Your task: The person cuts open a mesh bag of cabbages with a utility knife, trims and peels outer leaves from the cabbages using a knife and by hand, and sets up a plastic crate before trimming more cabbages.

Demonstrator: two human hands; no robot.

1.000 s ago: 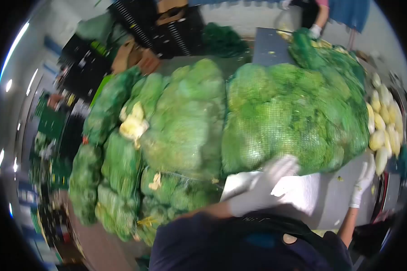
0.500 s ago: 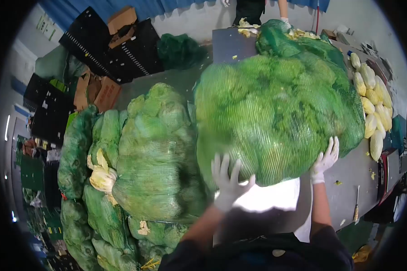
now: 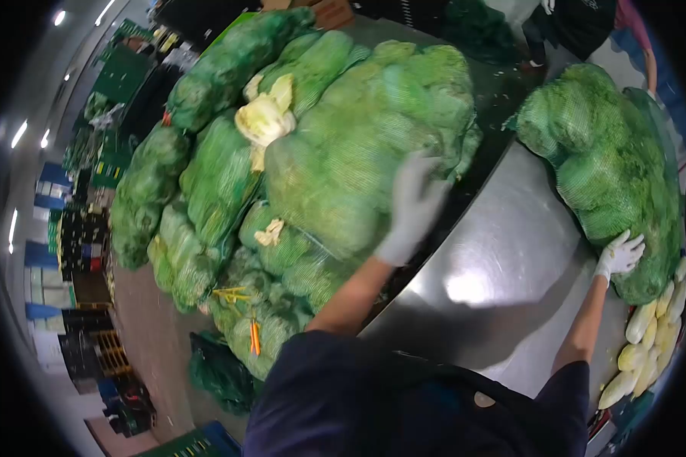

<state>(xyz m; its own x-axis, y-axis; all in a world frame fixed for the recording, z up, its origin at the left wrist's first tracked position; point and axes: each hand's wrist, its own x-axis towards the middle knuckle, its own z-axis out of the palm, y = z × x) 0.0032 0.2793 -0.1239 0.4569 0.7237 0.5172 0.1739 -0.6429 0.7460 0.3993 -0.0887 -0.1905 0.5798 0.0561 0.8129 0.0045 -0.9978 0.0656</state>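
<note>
My gloved left hand [image 3: 417,206] is at the right side of a large green net sack of leafy heads [image 3: 351,145]; motion blurs its fingers, and whether it grips the net is unclear. My gloved right hand [image 3: 622,255] lies with fingers spread on the lower part of another full net sack [image 3: 606,160] at the right. Between the two sacks shows a shiny metal table [image 3: 503,228]. A pale trimmed head [image 3: 265,120] rests against the left sack.
More filled net sacks [image 3: 149,190] are stacked at the left. Pale peeled heads [image 3: 648,350] lie at the lower right. Another person [image 3: 579,23] stands at the upper right. An orange-handled tool [image 3: 254,337] is on the lower sacks.
The view has swung left. My left hand has left the right sack and moved to the left one. The right sack now sits farther right, apart from the left one, baring the metal table.
</note>
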